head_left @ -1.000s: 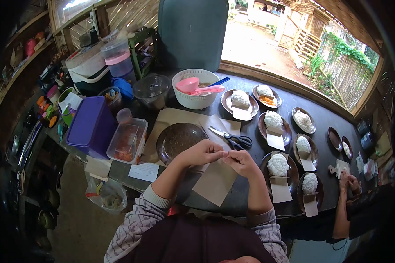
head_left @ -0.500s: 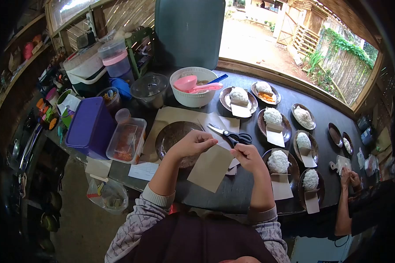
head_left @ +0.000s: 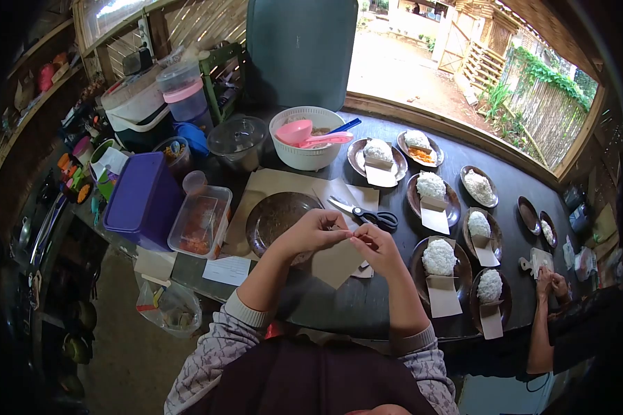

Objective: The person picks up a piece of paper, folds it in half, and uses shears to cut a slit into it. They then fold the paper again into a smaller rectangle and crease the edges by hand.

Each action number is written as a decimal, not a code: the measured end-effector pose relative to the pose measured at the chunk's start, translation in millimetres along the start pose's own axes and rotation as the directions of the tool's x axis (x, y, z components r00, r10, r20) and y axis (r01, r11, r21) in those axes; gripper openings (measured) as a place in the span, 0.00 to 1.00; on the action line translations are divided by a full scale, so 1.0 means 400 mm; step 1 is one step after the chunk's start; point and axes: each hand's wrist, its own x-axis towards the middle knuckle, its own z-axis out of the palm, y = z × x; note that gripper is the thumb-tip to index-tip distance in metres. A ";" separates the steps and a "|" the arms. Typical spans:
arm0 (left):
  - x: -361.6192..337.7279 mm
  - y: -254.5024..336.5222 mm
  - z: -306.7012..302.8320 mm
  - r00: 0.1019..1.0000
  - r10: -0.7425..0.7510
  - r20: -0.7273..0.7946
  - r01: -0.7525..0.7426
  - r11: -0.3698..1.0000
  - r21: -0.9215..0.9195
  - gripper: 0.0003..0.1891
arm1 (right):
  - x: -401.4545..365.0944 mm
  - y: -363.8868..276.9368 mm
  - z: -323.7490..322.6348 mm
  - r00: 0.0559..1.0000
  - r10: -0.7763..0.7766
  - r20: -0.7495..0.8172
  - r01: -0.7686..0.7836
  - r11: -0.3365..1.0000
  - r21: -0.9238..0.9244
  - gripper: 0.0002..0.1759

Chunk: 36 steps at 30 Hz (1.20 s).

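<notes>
A piece of brown paper (head_left: 337,268) hangs below my fingers over the dark table. My left hand (head_left: 317,233) is closed in a pinch at its upper edge, and my right hand (head_left: 382,250) pinches right beside it, the fingertips almost touching. My hands hide the paper's top. Just beyond them lies a pair of black-handled scissors (head_left: 367,214) with the blades pointing left. To the left of my left hand is a brown plate (head_left: 270,213), resting on a larger sheet of brown paper (head_left: 263,181).
On the right, brown plates hold white rice mounds (head_left: 439,256), several with folded paper pieces. A white bowl (head_left: 304,155) with a pink ladle stands behind. Left are a purple container (head_left: 142,200) and a clear food box (head_left: 202,221). Another person's hands (head_left: 552,282) work at far right.
My hands have come together at the paper's upper edge, where they were apart before. Less of the paper shows below them, and it has turned.
</notes>
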 end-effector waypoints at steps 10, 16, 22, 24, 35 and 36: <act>-0.007 0.016 -0.014 0.992 -0.015 0.125 0.016 1.000 -0.006 0.04 | -0.005 0.003 0.002 0.998 0.003 0.063 -0.013 0.987 0.160 0.05; -0.005 -0.003 -0.026 0.990 -0.019 0.141 0.014 0.999 0.038 0.03 | -0.006 -0.003 -0.006 0.997 0.002 0.073 -0.004 1.000 0.023 0.06; -0.021 0.038 -0.036 0.996 -0.003 0.087 0.001 1.000 0.021 0.04 | -0.006 -0.002 -0.017 0.997 0.026 0.067 -0.031 0.997 0.077 0.07; -0.021 0.038 -0.042 0.999 -0.016 0.045 0.016 1.000 0.003 0.05 | -0.005 -0.010 -0.024 0.996 0.035 0.082 -0.044 0.993 0.111 0.08; -0.006 0.009 -0.003 0.999 0.006 0.039 -0.002 0.997 -0.083 0.04 | -0.011 -0.009 -0.061 0.993 0.108 0.053 -0.117 0.973 0.200 0.08; -0.006 0.008 -0.001 0.999 -0.007 0.042 0.010 0.997 -0.078 0.04 | -0.012 -0.009 -0.063 0.994 0.096 0.043 -0.104 0.963 0.249 0.08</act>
